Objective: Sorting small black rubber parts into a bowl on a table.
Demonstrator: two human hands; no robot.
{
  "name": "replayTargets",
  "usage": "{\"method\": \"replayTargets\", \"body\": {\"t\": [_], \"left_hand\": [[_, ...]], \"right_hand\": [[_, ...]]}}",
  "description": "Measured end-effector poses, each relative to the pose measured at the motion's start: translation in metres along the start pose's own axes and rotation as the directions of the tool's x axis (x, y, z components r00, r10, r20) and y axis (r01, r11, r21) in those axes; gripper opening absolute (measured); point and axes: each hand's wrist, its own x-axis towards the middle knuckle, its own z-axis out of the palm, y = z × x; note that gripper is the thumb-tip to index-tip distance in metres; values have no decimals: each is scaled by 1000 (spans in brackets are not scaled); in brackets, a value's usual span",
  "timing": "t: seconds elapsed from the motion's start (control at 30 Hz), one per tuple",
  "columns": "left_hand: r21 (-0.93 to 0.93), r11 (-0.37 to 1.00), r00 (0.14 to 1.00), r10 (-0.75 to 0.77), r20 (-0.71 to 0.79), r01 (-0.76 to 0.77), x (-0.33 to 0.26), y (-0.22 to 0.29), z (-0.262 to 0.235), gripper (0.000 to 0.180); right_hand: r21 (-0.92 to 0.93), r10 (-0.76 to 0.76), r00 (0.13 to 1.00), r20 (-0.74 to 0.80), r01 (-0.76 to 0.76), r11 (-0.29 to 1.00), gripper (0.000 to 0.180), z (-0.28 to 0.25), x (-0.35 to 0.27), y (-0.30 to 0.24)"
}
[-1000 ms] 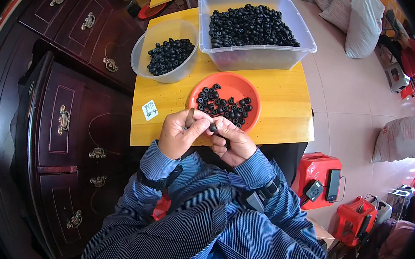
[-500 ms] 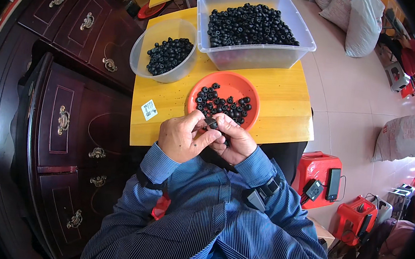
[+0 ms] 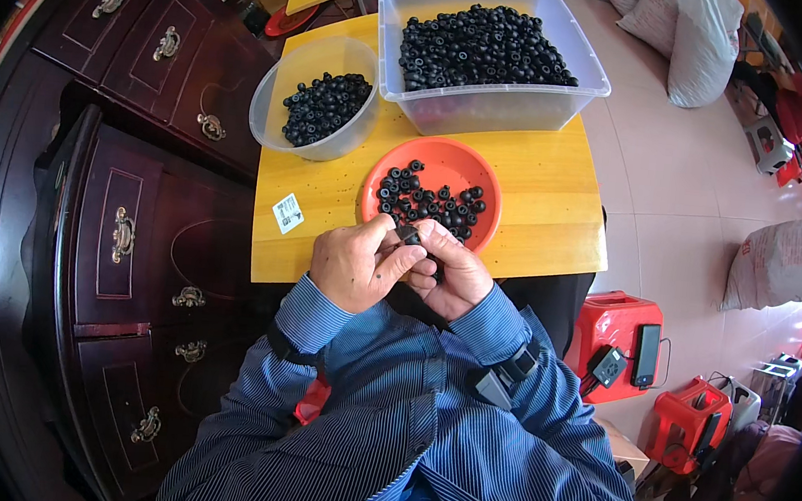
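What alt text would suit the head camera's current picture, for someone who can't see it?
A person's left hand and right hand hold a small black piece between their fingertips, at the near edge of an orange plate of similar pieces. Beyond it, on a yellow table, a round tub and larger rectangular bin hold many more.

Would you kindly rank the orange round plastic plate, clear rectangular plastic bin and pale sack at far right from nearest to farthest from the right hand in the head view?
1. Orange plate: just beyond the right hand.
2. Clear bin: beyond the plate.
3. Pale sack: far right.
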Motion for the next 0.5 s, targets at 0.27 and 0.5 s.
{"method": "replayTargets", "body": {"t": [0.27, 0.5], "left_hand": [[47, 995, 992, -90, 85, 86, -4, -7, 7, 41], [-27, 999, 1000, -24, -2, 24, -3, -3, 3, 32]], "right_hand": [[-9, -56, 997, -58, 56, 998, 6, -1, 0, 3], [35, -26, 999, -43, 27, 999, 8, 0, -2, 3]]}}
